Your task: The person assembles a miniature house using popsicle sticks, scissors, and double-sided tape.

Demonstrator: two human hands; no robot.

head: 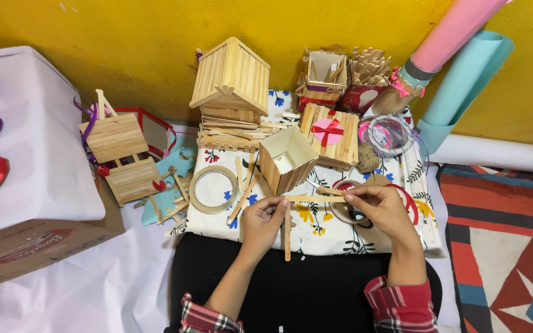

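My left hand [261, 222] pinches a wooden craft stick [287, 237] that hangs down vertically. My right hand [382, 211] grips a second craft stick [317, 198] held level, and the two sticks meet at the top in a T shape. Both hands hover over a floral cloth [325, 237]. Just beyond them stands an open square box of craft sticks [287, 158]. A roll of clear tape [214, 189] lies to the left of my left hand.
A craft-stick house [230, 83] stands at the back, with a flat stick lid bearing a pink heart [329, 134] beside it. Stick easels [119, 158] sit left, next to a cardboard box [26, 250]. Rolled pink and teal paper [458, 58] leans right.
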